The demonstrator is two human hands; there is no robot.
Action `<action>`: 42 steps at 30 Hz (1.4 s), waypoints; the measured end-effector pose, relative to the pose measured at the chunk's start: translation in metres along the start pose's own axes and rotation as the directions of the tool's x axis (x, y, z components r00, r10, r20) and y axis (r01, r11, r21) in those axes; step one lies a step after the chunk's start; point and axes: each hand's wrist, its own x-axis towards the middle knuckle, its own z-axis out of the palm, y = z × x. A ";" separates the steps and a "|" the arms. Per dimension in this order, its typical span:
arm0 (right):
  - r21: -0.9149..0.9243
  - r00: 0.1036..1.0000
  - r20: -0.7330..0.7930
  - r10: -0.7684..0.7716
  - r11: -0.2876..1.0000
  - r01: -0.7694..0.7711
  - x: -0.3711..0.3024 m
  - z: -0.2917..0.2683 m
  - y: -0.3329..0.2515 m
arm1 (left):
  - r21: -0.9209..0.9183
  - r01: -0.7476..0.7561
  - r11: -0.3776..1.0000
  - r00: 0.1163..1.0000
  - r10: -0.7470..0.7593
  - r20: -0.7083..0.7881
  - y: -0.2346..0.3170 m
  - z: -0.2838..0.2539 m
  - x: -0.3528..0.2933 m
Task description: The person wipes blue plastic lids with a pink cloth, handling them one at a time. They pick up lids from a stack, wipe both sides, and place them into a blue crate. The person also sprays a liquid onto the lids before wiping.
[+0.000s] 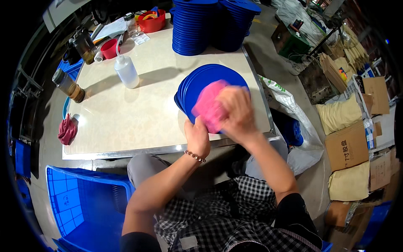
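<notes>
"Two-handed work: what lies nearest?"

"The left hand (pixel 197 136), at the near edge of a fanned pile of round blue plastic discs (pixel 210 75); its grip is partly hidden. The right hand (pixel 237 110), blurred, clutches a crumpled pink cloth (pixel 208 103) over the top disc."

"The risk?"

"Uneven rubbing might skew the pile on the pale, metal-edged bench (pixel 126 130); tall blue disc stacks (pixel 195 29) stand beyond."

The cloth (pixel 210 105) is showing bright pink against discs (pixel 196 84) that are gleaming deep blue. The tabletop (pixel 142 113) is looking pale cream. The apron (pixel 205 222) is displaying black-and-white checks, the trousers (pixel 143 167) are showing plain grey and the sleeves (pixel 140 242) black. The bin (pixel 63 203) is showing bright blue, the two tubs (pixel 153 27) red.
</notes>
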 end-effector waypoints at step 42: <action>0.629 0.571 0.660 0.489 0.057 -0.775 0.022 -0.087 0.060 | -0.218 0.376 0.900 0.925 -0.377 0.041 0.019 -0.005 0.023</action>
